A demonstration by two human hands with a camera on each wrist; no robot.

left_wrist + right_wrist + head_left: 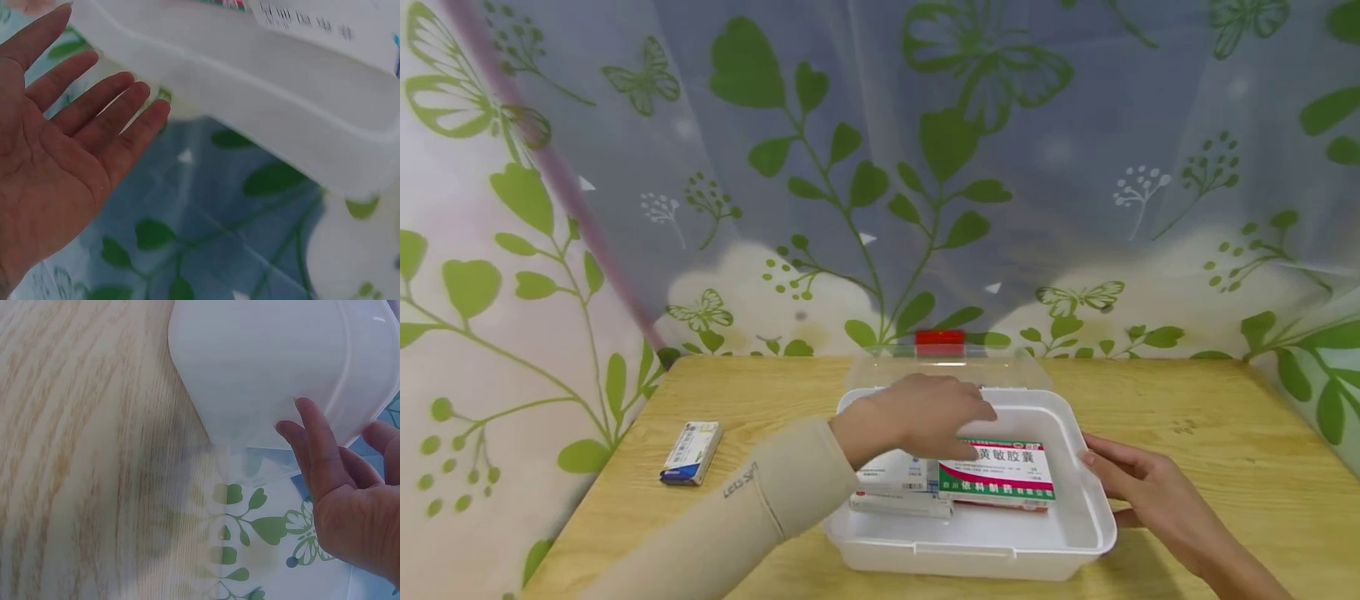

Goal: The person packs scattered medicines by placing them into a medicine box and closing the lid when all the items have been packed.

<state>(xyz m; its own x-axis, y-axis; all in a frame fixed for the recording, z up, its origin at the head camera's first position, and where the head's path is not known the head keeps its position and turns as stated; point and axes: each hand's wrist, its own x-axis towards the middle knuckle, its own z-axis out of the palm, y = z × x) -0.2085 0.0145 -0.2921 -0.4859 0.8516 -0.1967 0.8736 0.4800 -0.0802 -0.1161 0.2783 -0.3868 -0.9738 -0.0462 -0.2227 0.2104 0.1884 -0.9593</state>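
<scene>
A white plastic storage box [970, 562] stands on the table with its clear lid tipped back behind it. Inside lie several medicine boxes, among them a green, white and magenta one [1000, 483] on top and white ones [898, 504] to its left. Over the box's interior hangs my left hand [925, 417], palm down; in the left wrist view its fingers are extended and hold nothing. My right hand [1150, 483] holds the storage box's right side, thumb at the rim and fingers against the outer wall [262, 381].
A small white and blue medicine box [691, 452] lies apart on the wooden table [760, 392], left of the storage box. The clear lid [887, 367] with a red latch [940, 340] reaches back near a leaf-patterned curtain [865, 208].
</scene>
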